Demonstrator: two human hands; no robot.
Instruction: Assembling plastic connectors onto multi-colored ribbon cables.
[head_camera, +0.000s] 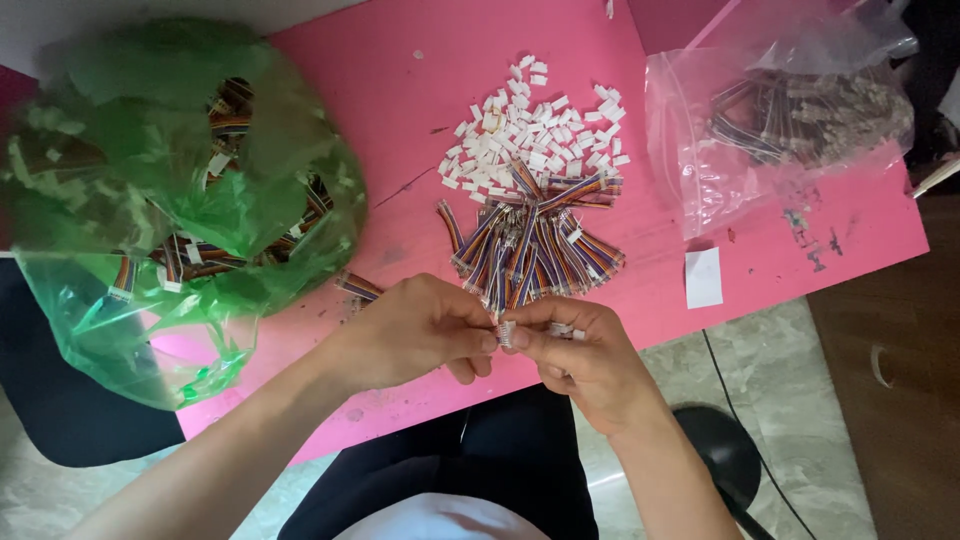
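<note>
At the pink tabletop's (420, 90) near edge, the left hand (415, 330) and right hand (580, 355) pinch one small white connector (506, 333) between meeting fingertips, the multicoloured wire pile (530, 240) lying just beyond them.

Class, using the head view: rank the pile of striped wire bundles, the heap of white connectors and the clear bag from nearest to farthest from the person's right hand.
From the right hand:
1. Pile of striped wire bundles, just beyond the fingers.
2. Heap of white connectors, farther back on the pink table.
3. Clear bag, far right corner.
</note>
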